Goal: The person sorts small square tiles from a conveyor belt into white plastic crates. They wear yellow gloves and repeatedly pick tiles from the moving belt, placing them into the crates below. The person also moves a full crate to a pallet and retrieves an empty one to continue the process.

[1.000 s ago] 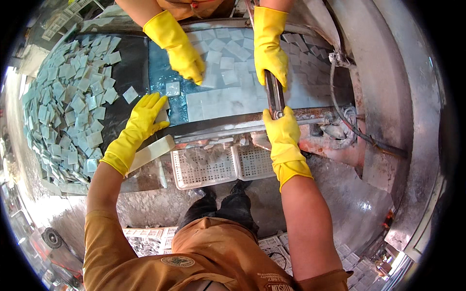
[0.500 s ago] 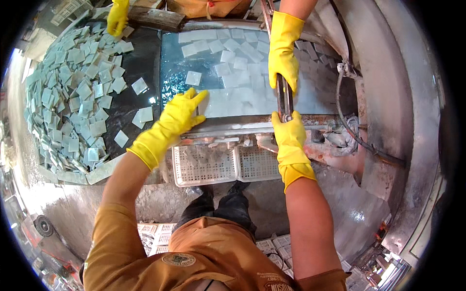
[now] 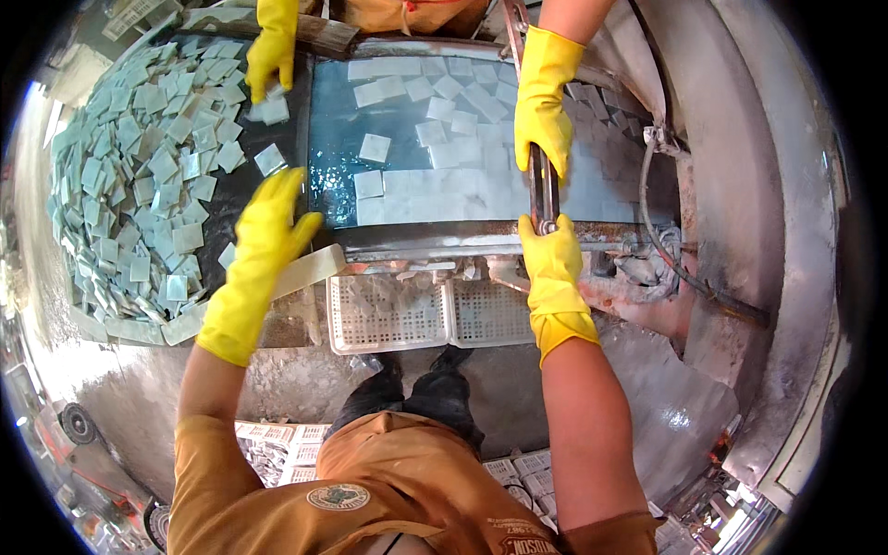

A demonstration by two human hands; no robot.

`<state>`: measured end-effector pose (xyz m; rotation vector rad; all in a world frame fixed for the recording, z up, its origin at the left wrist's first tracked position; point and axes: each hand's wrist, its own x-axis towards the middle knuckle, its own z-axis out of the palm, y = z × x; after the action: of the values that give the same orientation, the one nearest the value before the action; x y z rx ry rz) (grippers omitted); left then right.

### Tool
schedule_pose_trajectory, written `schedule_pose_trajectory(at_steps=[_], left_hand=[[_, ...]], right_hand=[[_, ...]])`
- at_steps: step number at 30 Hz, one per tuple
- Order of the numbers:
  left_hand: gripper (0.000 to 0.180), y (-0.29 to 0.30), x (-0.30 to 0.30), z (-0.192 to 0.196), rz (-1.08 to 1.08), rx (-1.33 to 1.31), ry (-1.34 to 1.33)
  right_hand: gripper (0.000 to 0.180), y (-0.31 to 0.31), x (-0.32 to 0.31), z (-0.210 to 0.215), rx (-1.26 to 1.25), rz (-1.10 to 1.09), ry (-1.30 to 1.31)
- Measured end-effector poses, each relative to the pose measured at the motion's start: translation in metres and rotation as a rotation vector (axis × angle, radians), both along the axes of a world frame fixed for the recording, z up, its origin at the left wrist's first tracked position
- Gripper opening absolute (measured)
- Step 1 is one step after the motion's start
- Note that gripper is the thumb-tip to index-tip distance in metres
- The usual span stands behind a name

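At tray edge (image 3: 435, 242), right hand (image 3: 552, 268)

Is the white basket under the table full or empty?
Not full: the white basket shows a few pale pieces behind its mesh; how many, cannot tell.

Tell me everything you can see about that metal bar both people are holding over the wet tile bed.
The metal bar is a narrow, dark, worn-looking steel strip, lying lengthwise away from the wearer across the right part of the wet tile bed. The right hand, in a yellow glove, grips its near end at the bed's front edge. A co-worker's gloved hand grips it farther along. Its far end runs on past that hand toward the top edge. Pale square tiles lie beside it.
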<state>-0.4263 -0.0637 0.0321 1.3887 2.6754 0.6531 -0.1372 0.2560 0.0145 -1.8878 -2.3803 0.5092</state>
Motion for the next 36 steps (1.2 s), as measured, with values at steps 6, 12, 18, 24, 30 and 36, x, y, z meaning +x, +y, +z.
schedule_pose_trajectory(at_steps=[6,12,18,24,30,36], left_hand=[[0.073,-0.089,-0.019,-0.044,0.129,-0.216,0.184],[0.055,0.017,0.003,-0.039,0.002,-0.041,0.080],[0.050,0.079,0.008,-0.055,-0.106,-0.104,0.122],[0.038,0.079,0.035,-0.063,-0.131,-0.026,0.114],[0.047,0.055,0.024,-0.047,-0.115,0.051,-0.025],[0.072,-0.037,-0.011,-0.006,0.310,-0.285,0.052]], right_hand=[[0.060,-0.005,-0.005,0.004,0.038,0.018,0.006],[0.059,0.002,-0.001,-0.003,0.025,0.031,0.020],[0.063,-0.003,-0.004,0.006,-0.013,0.040,-0.007],[0.062,-0.003,-0.008,0.012,-0.048,0.028,-0.022],[0.059,-0.002,-0.006,0.009,-0.037,0.050,0.021],[0.059,-0.004,-0.004,0.005,0.021,0.025,0.021]])
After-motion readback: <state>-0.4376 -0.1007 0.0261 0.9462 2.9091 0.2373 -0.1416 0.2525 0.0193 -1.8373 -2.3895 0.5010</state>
